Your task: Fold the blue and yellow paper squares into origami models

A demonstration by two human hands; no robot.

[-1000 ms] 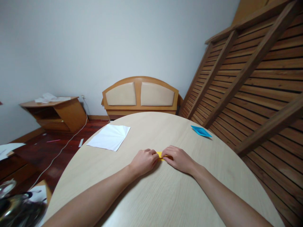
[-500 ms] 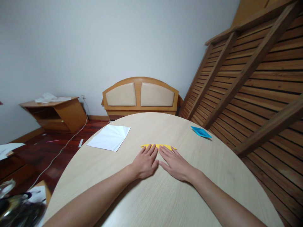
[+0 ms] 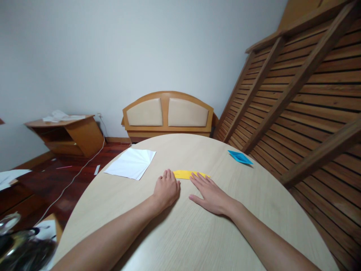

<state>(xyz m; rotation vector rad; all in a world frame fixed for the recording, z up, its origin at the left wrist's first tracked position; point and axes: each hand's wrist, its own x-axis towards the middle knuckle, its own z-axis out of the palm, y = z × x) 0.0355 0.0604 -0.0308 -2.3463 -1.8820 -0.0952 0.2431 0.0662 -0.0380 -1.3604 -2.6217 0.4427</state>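
Here, both hands, left and right, flat and unclenched at yellow folded paper; white sheet left, blue paper right.

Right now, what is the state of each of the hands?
Left hand: fingers curled, touching the yellow paper.
Right hand: open, flat, fingertips on the paper.

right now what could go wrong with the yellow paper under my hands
The left hand covers the left end of the yellow folded paper while the right hand only touches it with fingertips, so it might slide and shift the crease. A sweeping right arm could brush the blue paper near the table edge.
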